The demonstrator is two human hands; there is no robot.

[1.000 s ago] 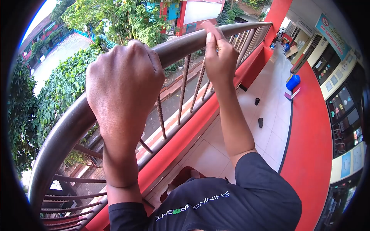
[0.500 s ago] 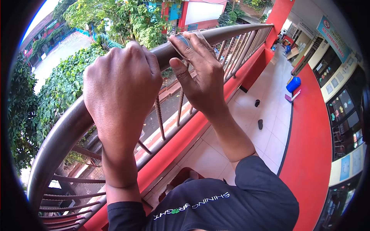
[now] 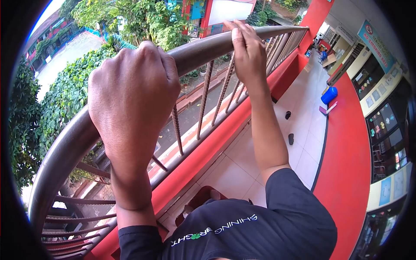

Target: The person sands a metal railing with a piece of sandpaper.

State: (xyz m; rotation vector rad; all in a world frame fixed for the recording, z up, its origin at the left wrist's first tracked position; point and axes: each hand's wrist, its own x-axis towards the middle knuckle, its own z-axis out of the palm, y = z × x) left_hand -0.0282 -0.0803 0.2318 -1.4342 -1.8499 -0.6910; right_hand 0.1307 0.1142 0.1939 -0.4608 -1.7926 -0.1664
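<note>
Two bare hands rest on a curved brown metal handrail (image 3: 197,47) of a balcony. Nearest the camera, the left hand (image 3: 130,93) is clenched in a fist over the rail. Farther along, the right hand (image 3: 248,52) is folded over the top of the rail; its fingertips are hidden behind it, so whether they pinch a cloth or anything else cannot be told. Twisted bars (image 3: 205,102) drop from the rail to a red ledge (image 3: 208,151). Below lies a pale tiled floor (image 3: 303,99) with a blue bucket (image 3: 329,95). Beyond the rail, green trees (image 3: 143,21) blur at the rounded lens edge.
</note>
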